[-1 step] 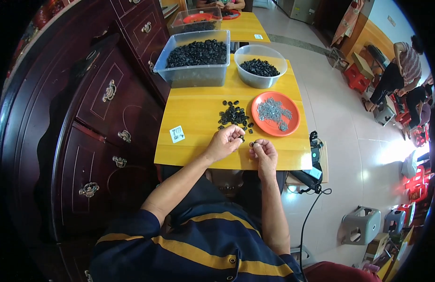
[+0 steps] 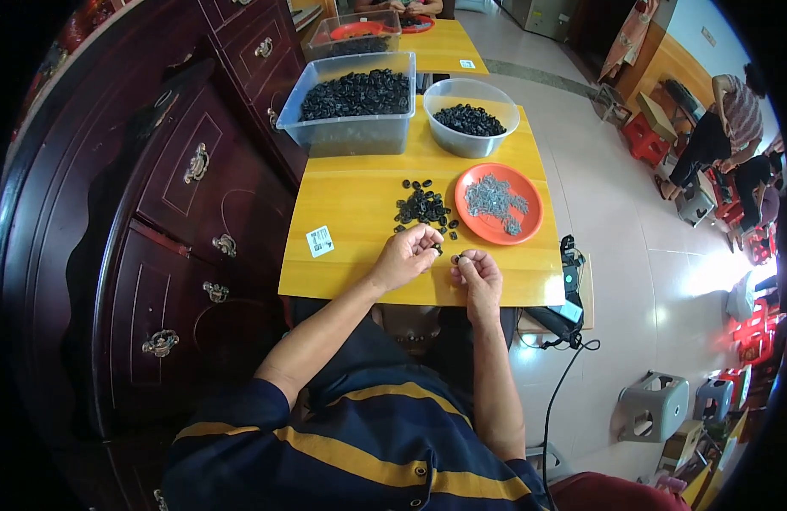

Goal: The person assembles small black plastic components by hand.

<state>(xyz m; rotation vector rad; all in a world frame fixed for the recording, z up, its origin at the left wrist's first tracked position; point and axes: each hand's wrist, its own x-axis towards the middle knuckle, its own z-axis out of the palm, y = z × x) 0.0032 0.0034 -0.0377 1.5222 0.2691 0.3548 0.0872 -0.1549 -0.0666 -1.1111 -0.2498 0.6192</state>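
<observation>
Near the table's front edge, my left hand [image 2: 408,254] pinches a small black oval plastic piece [image 2: 437,249] between thumb and fingertips. Just to its right, my right hand [image 2: 481,278] is closed, with a small dark piece [image 2: 456,259] showing at its fingertips; its exact kind is too small to make out. The two hands are a short gap apart. Beyond my left hand lies a loose pile of black oval pieces [image 2: 422,207]. An orange-red plate [image 2: 529,232] beyond my right hand carries many small grey, thin parts [image 2: 493,198].
On the yellow table [image 2: 342,200] stand a clear rectangular tub [image 2: 351,139] and a round translucent bowl [image 2: 461,146], both holding black pieces. A dark wooden cabinet [image 2: 180,247] borders the left. A grey stool [image 2: 657,407] stands right. Another person's hands [image 2: 408,7] are at the far table.
</observation>
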